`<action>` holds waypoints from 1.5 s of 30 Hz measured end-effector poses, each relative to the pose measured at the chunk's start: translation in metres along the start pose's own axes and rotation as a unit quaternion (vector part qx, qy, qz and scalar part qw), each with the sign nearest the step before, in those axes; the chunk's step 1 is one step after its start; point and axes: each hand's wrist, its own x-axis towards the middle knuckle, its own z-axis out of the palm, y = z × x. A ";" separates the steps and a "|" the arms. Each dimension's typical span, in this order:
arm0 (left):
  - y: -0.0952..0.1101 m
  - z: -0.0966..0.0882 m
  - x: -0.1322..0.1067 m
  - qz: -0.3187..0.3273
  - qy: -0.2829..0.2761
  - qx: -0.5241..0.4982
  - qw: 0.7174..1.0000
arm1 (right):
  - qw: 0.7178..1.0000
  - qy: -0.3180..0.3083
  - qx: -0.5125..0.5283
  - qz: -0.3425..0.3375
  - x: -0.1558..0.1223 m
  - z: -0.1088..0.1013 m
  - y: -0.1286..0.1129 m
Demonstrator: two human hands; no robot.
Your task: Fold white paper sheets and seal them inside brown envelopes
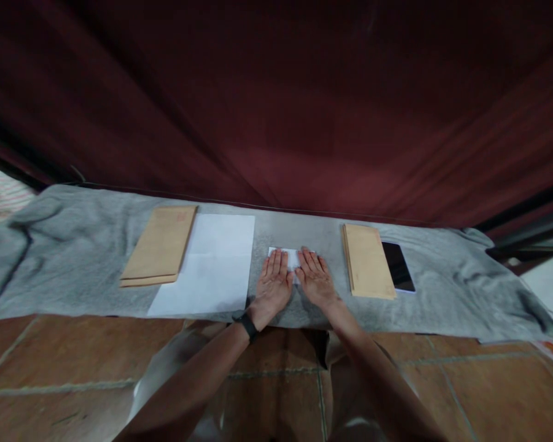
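Head view, lower edge first: my two forearms run up from the bottom of the frame over the brown tiled floor, with a black wristband on the left wrist. At centre frame my left hand and right hand lie palm down, side by side and nearly touching. The fingers are straight and close together, gripping nothing, pressed flat on a small folded white paper. Only its top strip shows between and above my fingertips; the rest is hidden under the palms. The paper sits on a grey cloth that is wrinkled at both ends. Left of centre is a loose white sheet stack, with a brown envelope pile overlapping its left edge. Right of centre is a second envelope pile, and a dark phone lies just beside it. A red curtain fills the upper frame. Risks, as I judge them: the cloth is soft and can creep under pressure, so the fold could shift or crease crooked. The flat palms hide the edges, so I can't check alignment. A wide sweep of the right hand could nudge the envelopes into the phone.
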 end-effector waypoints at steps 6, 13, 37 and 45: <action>-0.005 -0.004 -0.002 -0.021 -0.002 0.003 1.000 | 1.000 -0.014 -0.024 0.014 -0.007 -0.003 0.014; -0.008 -0.014 -0.004 -0.027 -0.016 0.008 0.999 | 0.999 0.007 -0.005 0.033 -0.011 -0.012 0.023; -0.007 -0.018 -0.011 -0.006 -0.023 -0.053 0.998 | 0.999 -0.026 0.022 -0.038 -0.016 -0.006 -0.014; -0.008 -0.022 -0.016 -0.008 -0.035 -0.004 0.999 | 0.999 -0.008 0.011 -0.034 -0.019 -0.004 0.009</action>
